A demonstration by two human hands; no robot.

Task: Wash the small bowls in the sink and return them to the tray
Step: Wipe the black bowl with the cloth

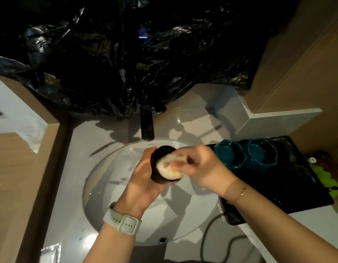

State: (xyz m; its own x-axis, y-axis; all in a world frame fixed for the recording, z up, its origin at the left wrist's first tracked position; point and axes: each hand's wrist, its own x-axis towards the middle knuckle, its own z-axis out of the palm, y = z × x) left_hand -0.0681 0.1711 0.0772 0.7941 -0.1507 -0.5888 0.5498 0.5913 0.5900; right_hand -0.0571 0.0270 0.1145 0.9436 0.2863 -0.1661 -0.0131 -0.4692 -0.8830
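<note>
Over the white oval sink (pixel 111 186), my left hand (pixel 143 179) grips a small dark bowl (pixel 160 154) from its left side and below. My right hand (pixel 204 166) pinches a pale soapy sponge (pixel 169 168) and presses it into the bowl's mouth; the fingers are blurred. Two teal bowls, one (pixel 229 157) beside the other (pixel 262 154), sit at the far end of the black tray (pixel 278 186) to the right of the sink.
A dark faucet (pixel 146 126) stands behind the sink, under crumpled black plastic sheeting (pixel 126 63). A green object (pixel 323 179) lies past the tray's right edge. A dark cable (pixel 208 242) runs over the counter near the front. Wooden panels flank both sides.
</note>
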